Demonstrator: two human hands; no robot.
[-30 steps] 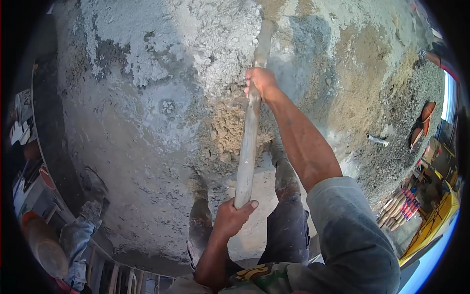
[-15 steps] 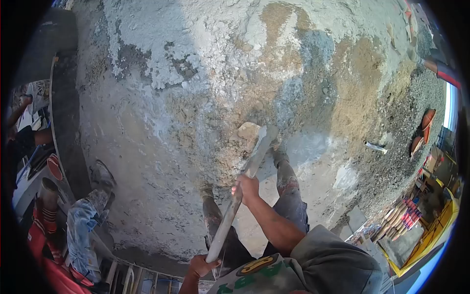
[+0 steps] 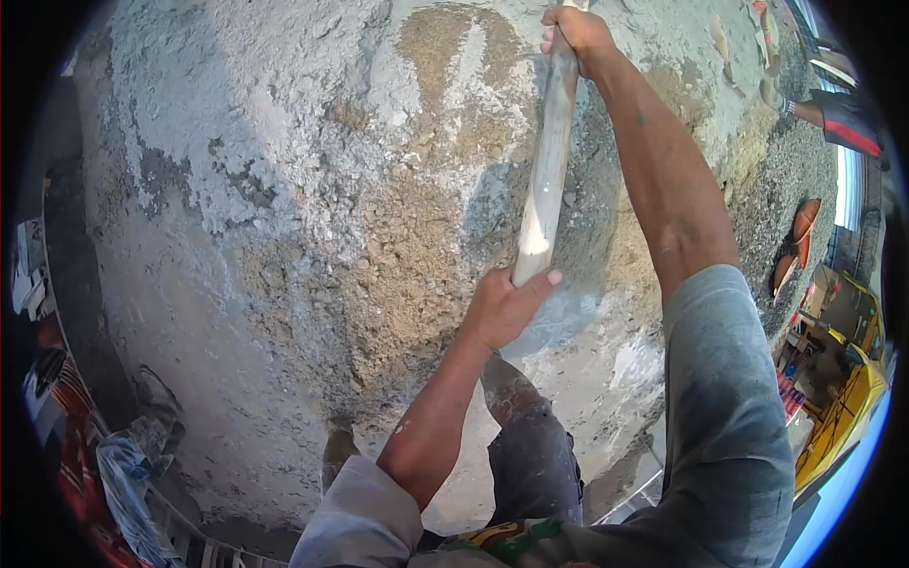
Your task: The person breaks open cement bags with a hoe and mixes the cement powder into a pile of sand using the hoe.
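Both my hands grip a long pale wooden tool handle (image 3: pixel 547 170), which rises steeply over the mortar heap. My left hand (image 3: pixel 511 305) is wrapped round its near end, thumb along the wood. Higher up, close to the top edge of the view, my right hand (image 3: pixel 582 40) is closed round the same handle at arm's length. The tool's working end lies outside the view, so its kind cannot be made out. Beneath spreads a rough bed of sand and grey cement mix (image 3: pixel 398 275), where my feet stand.
At the upper right, a co-worker's arm (image 3: pixel 810 112) reaches in over the gravel. Reddish-brown curved pieces (image 3: pixel 805 220) lie on the right, above a yellow-edged container (image 3: pixel 843 431). Blue cloth (image 3: pixel 128 492) and a low wall edge (image 3: pixel 71 312) are on the left.
Both hands and the handle have swung up and forward, away from my body. The handle's cement-smeared far end, earlier at the mix by my feet, has left the view.
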